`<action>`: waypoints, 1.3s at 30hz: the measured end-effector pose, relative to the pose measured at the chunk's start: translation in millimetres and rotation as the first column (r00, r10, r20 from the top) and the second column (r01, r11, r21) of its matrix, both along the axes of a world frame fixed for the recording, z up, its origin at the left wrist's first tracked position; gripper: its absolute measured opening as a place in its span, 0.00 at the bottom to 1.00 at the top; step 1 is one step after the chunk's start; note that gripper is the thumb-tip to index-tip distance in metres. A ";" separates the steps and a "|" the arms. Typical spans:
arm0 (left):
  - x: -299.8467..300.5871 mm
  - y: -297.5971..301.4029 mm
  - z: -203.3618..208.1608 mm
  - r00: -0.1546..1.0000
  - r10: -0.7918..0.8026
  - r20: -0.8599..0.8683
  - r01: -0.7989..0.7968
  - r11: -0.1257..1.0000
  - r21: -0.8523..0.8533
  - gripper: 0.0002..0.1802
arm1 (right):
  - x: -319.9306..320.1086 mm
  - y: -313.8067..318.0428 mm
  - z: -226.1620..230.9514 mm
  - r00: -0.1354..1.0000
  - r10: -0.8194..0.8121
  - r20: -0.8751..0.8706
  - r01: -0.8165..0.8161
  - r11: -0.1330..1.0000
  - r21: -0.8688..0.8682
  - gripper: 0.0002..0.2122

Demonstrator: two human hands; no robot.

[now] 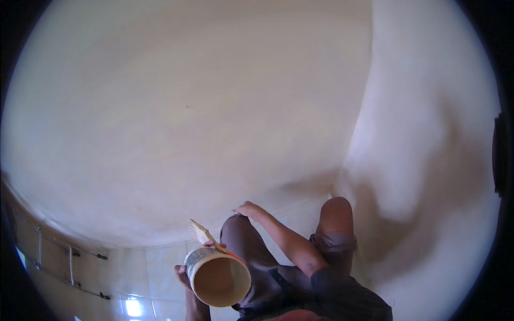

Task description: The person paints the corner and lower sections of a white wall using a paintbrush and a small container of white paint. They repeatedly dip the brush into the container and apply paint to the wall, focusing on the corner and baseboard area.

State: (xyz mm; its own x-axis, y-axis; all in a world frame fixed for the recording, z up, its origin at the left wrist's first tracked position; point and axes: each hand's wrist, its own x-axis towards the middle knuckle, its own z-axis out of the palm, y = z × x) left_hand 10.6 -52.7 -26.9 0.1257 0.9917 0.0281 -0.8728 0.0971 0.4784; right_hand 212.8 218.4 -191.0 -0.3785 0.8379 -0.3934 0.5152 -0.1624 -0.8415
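A round white bucket [194,260] is tilted toward me at the lower middle, with a pale, brownish inside. My left hand [183,276] grips it from the left side, and some of its fingers reach over the far rim. A paintbrush [200,231] with pale bristles points up and left at that rim, its reddish handle lying along the bucket's edge under those fingers. My right hand [247,209] lies over my bent left knee, holding nothing that shows; its fingers are stretched along the knee and partly hard to see.
A broad cream wall [187,150] rises in front and meets another pale wall [423,107] in a corner at the right. Shadows fall on the right wall. Glossy tiles [134,273] run below. A metal ladder [70,265] is at the lower left.
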 end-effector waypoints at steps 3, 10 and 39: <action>12.0 7.0 -0.5 0.999 -0.036 -0.015 0.036 0.999 -0.012 0.48 | -23.7 -9.3 -5.6 0.995 -0.098 -0.034 0.099 0.994 0.036 0.21; 26.6 15.5 -16.3 1.000 -0.028 -0.005 0.028 0.997 -0.070 0.46 | -46.5 -53.4 31.1 0.965 0.041 0.259 -0.179 0.822 0.540 0.19; 7.9 44.0 -55.1 0.993 -0.114 -0.030 0.117 0.974 0.192 0.40 | -18.5 -263.2 -41.4 0.760 0.648 -0.046 -0.583 0.712 0.391 0.21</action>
State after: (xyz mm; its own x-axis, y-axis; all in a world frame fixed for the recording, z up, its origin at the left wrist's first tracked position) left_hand 18.5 -8.7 -82.1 0.2415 0.9464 0.2145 -0.8517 0.1008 0.5142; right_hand 194.2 -44.7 -232.4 -0.8890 0.4576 -0.0163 0.2455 0.4464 -0.8605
